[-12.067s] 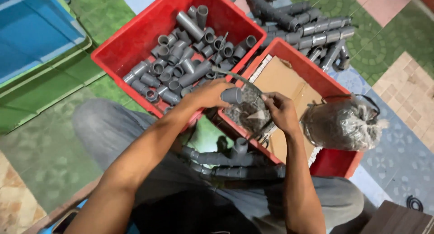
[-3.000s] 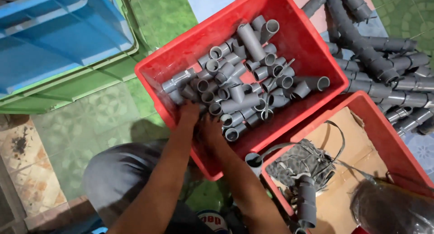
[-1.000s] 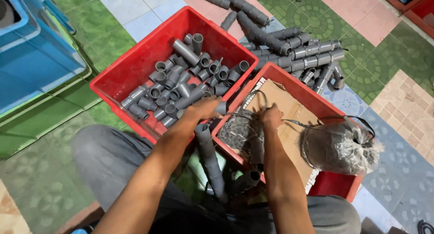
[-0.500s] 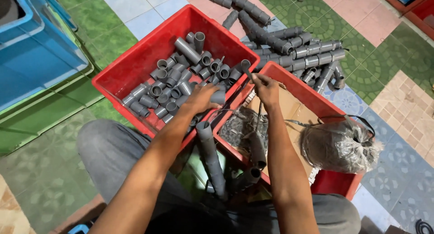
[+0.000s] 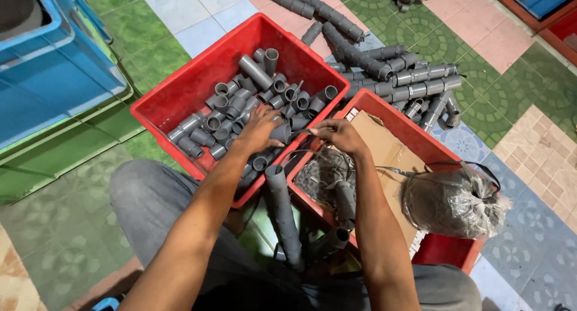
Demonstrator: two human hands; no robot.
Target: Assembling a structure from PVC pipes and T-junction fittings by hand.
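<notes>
Over the red plastic crate (image 5: 180,94), left hand (image 5: 259,128) is gripping 1 short grey pipe coupling (image 5: 280,132); right hand (image 5: 338,134) is pinching a thin black band (image 5: 306,131). Approx. 30 loose couplings (image 5: 240,100) are still waiting; joined pipe strings (image 5: 384,70) are lying on the tiled floor (image 5: 180,22).

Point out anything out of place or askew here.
Grey pipe fittings lie loose on the tiled floor beyond the red crate, and a long joined pipe stands tilted between the person's knees. Nothing looks damaged.

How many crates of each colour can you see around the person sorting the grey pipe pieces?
Red crates: 2, one full of grey pipe fittings, one lined with cardboard.
Blue crates: 1, at the left; a second blue one at the top right corner is too cut off to be sure.
Total: 3.
</notes>
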